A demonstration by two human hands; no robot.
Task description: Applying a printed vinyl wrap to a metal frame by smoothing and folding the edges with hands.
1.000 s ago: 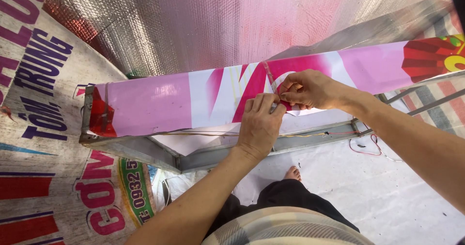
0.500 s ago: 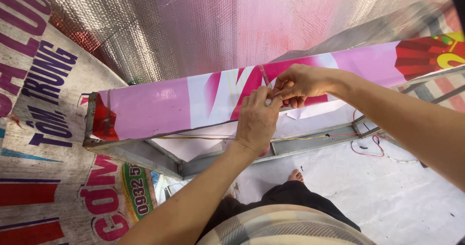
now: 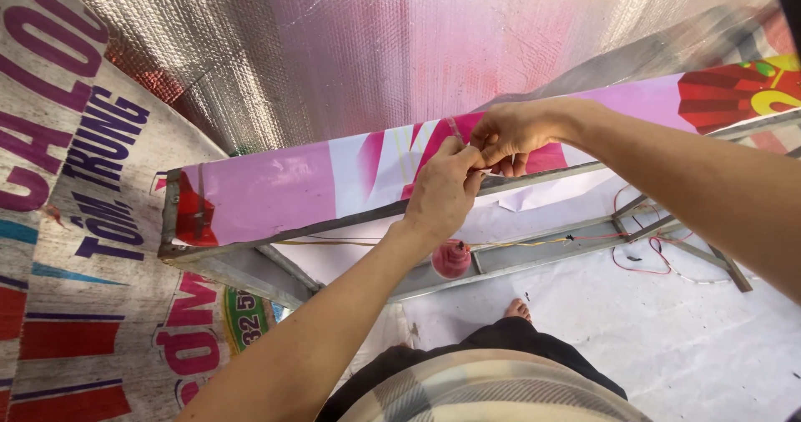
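The long pink-and-white printed banner panel point(image 3: 275, 193) is stretched over the upper rail of a grey metal box frame point(image 3: 250, 268) and runs from the lower left to the upper right of the view. Both hands meet at its top edge near the middle of the panel. The left hand point(image 3: 442, 193) is closed, its fingertips pinched on the banner edge; the right hand point(image 3: 509, 134) is also closed, fingers curled and pinching the same edge, touching the left hand. What small item lies between the fingertips cannot be told. Directly behind the panel hangs a crinkled silver foil sheet point(image 3: 334, 55), close to the work edge, so room beyond the hands is tight. Inside the frame, thin red and yellow wires point(image 3: 634, 251) run along the lower rail and loop onto the white sheet on the floor point(image 3: 651, 339). A small pink round container point(image 3: 451, 259) sits on the lower rail, just below the left wrist. To the left, a woven printed tarpaulin with purple and red lettering point(image 3: 75, 247) lies against the frame corner. The person's bare foot point(image 3: 517, 309) stands on the white sheet, near the lower rail. The frame's left end forms a square metal corner, well apart from the hands; open floor lies to the lower right.
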